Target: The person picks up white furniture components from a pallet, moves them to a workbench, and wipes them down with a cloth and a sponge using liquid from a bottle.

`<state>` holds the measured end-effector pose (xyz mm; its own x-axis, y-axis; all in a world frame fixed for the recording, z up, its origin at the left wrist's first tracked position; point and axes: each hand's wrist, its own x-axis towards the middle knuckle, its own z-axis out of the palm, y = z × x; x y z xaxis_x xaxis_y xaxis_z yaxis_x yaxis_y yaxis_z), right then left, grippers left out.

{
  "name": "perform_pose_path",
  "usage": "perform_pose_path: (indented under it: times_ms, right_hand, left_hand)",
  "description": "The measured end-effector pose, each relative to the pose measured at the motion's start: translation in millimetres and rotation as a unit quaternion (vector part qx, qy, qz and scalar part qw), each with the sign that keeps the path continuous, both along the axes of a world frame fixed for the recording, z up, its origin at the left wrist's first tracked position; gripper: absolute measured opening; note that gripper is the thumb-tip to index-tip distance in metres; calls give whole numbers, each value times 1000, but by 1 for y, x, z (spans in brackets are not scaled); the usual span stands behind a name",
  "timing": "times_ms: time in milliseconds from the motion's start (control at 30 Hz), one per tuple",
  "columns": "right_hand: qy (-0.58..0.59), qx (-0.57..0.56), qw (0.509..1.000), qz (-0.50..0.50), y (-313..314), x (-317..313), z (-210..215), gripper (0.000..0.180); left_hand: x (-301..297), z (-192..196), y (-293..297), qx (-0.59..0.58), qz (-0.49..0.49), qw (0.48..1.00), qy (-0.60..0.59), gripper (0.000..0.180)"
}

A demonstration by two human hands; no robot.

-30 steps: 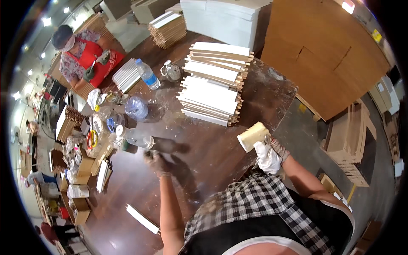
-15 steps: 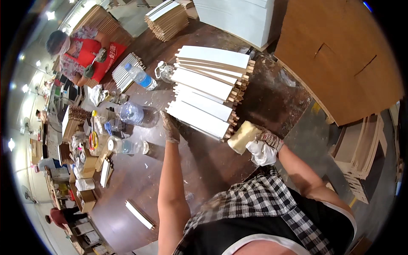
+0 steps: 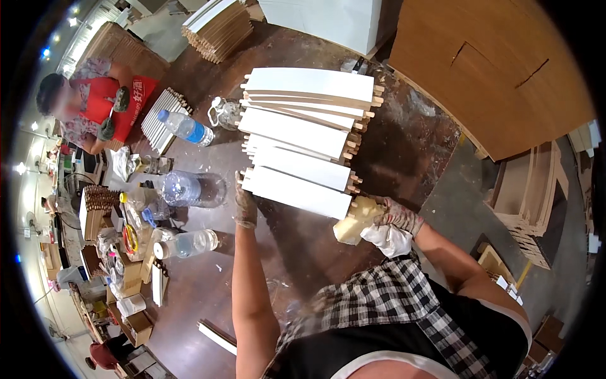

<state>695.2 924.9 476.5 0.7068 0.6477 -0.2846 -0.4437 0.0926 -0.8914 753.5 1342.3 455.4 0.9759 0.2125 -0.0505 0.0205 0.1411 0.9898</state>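
Observation:
A stack of white wooden boards (image 3: 293, 129) with pegs along their ends lies on the brown table. My gloved left hand (image 3: 246, 205) is at the left end of the nearest white board (image 3: 297, 192), its fingers closed around that end and partly hidden. By the board's right end, my gloved right hand (image 3: 401, 218) grips a yellow sponge (image 3: 353, 222), which touches the pegs there. A crumpled white cloth (image 3: 388, 241) hangs under the same hand.
Clear plastic bottles (image 3: 189, 188) stand left of my left hand. A loose white strip (image 3: 216, 336) lies near the table's front. Large brown panels (image 3: 492, 69) rise at the right. Across the table, a co-worker in a red apron (image 3: 95, 95) handles something thin.
The nearest board has come slightly toward me, away from the stack. My right hand has brought the sponge against its right end. The whole view has shifted a little.

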Motion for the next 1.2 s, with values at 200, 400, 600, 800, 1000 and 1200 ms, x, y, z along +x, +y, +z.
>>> perform_pose_path:
  times_ms: [200,400,600,800,1000,1200]
  right_hand:
    - [69,48,995,-49,2,-7,-3,73]
    - [125,39,991,-20,14,-22,-13,68]
    - [140,27,987,78,27,-23,10,70]
    - [44,-25,992,115,22,-8,44,76]
    - [-56,-93,988,108,5,8,32,68]
    - [7,-146,982,115,-7,28,83,72]
  left_hand:
    - [-9,23,-19,-19,-5,1000,24,51]
    - [-19,9,4,533,-26,827,-178,40]
    - [-19,-18,27,481,-40,863,-146,33]
    - [-27,-32,46,325,-52,943,-51,36]
    - [9,77,-6,-97,-67,988,101,53]
    - [14,146,-11,222,-130,954,154,45]
